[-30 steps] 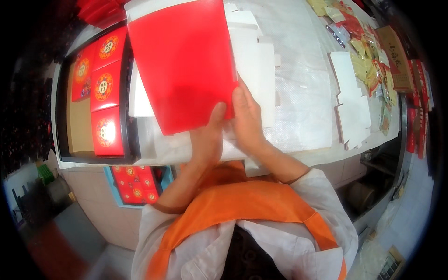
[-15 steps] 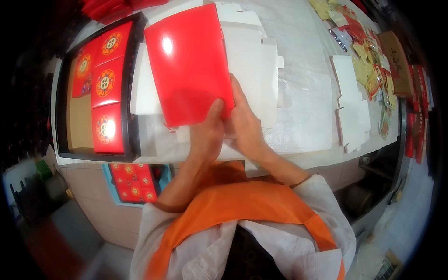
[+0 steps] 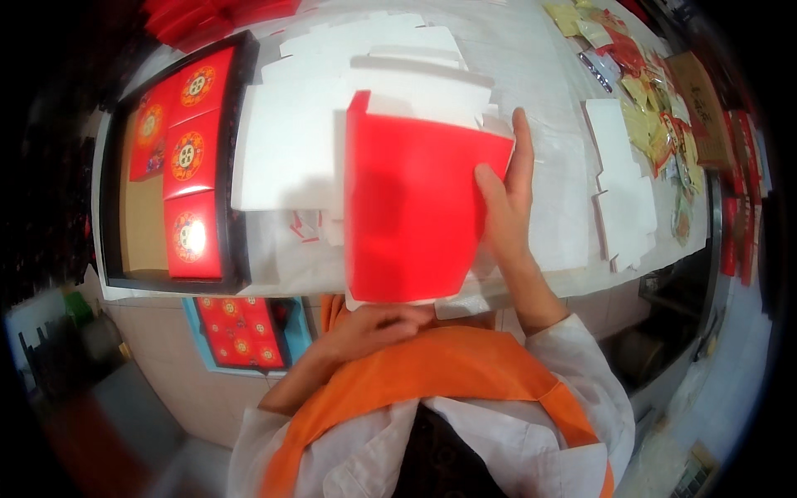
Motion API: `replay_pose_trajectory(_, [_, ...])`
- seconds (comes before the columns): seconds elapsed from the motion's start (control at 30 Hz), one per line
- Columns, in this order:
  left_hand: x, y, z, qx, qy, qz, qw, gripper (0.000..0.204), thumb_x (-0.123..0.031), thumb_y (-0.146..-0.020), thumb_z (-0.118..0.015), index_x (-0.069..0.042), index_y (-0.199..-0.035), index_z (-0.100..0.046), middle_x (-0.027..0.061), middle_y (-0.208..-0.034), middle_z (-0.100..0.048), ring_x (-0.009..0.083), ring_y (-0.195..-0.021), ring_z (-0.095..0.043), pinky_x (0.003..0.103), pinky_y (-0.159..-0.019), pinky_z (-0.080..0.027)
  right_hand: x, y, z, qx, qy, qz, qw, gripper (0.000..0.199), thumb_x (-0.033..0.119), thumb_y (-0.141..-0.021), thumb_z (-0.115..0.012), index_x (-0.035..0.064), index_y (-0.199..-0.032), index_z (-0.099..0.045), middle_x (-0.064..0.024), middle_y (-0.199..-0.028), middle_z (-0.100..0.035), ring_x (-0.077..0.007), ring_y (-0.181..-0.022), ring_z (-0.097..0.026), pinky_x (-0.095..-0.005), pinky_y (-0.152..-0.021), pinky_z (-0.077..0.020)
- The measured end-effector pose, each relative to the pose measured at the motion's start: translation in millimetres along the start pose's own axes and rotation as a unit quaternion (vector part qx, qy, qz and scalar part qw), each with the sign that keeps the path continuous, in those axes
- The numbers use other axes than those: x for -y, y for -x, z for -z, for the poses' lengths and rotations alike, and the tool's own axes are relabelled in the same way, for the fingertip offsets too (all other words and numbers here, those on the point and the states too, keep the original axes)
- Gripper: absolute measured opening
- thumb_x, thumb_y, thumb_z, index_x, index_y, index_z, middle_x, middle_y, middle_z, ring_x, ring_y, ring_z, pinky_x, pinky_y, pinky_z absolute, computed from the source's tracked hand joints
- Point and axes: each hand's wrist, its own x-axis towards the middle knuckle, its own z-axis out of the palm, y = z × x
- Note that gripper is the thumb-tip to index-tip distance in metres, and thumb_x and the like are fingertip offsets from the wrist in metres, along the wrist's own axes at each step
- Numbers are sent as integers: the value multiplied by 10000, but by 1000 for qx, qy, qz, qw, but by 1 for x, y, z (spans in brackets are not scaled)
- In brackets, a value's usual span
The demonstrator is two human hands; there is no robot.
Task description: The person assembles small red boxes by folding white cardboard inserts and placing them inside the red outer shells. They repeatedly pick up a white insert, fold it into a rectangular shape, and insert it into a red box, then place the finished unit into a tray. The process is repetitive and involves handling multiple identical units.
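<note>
A red folding carton [image 3: 419,212] stands partly opened out, its white inner flaps showing at the far end. My right hand [image 3: 510,199] grips its right side, thumb on the red face and fingers along the edge. Just below the carton's near end is my left hand [image 3: 378,324], fingers stretched out and pointing right. It lies close to the white near edge; whether it touches is hard to tell. Beyond the carton lie flat white carton blanks [image 3: 307,124], stacked on the table.
At left, a black-edged tray [image 3: 241,166] holds several red boxes [image 3: 191,153] with round patterns. Another tray of red boxes [image 3: 241,332] sits below the table edge. To the right are another white blank [image 3: 623,187], several small packets [image 3: 652,124] and a brown cardboard box [image 3: 699,108].
The red carton has come nearer and to the right, and its far end now gapes with flaps showing. My left hand has left its face and dropped to the near end.
</note>
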Motion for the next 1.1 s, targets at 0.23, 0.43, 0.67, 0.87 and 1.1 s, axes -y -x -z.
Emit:
replay_pose_trajectory(0.23, [-19, 22, 35, -403, -137, -171, 889, 395, -86, -812, -578, -5, -1185, -475, 138, -1228, -457, 223, -1131, -460, 317, -887, -410, -23, 44, 10, 93, 91, -34, 991, 530, 31, -831, -482, 1, -1322, -285, -135, -1322, -342, -201, -1196, -366, -309, -999, -300])
replay_pose_trajectory(0.43, [-21, -28, 30, -431, -169, -211, 861, 369, -102, -803, -584, -31, -1144, -461, 136, -1275, -407, 245, -1186, -394, 345, -973, -324, -32, 54, 2, 152, 42, -33, 987, 411, 58, -868, -445, 7, -1267, -361, -164, -1335, -327, -235, -1258, -303, -344, -1033, -237])
replay_pose_trajectory(0.67, [-9, -23, 30, -435, -34, -202, 877, 20, -28, -836, -528, -27, -818, -521, 98, -1063, -546, 195, -1022, -519, 294, -901, -379, -48, 49, 14, 126, 95, -53, 986, 209, 91, -927, -388, 33, -1062, -536, -190, -1285, -409, -208, -1166, -408, -307, -942, -336])
replay_pose_trajectory(0.87, [-11, -37, 18, -467, 17, -349, 812, 237, 44, -775, -579, -44, -941, -435, 100, -961, -538, 164, -879, -529, 272, -829, -417, -41, 48, -6, 13, -136, -92, 986, 182, -37, -867, -449, 20, -1032, -397, -178, -1077, -537, -168, -973, -533, -292, -838, -451])
replay_pose_trajectory(1.1, [-31, -33, 17, -444, -38, -263, 855, 298, 8, -754, -615, -39, -988, -436, 97, -1008, -517, 174, -926, -516, 272, -830, -417, -31, 45, -5, 67, -110, -68, 989, 198, -32, -863, -454, 12, -1042, -382, -135, -1007, -552, -151, -932, -535, -297, -816, -462])
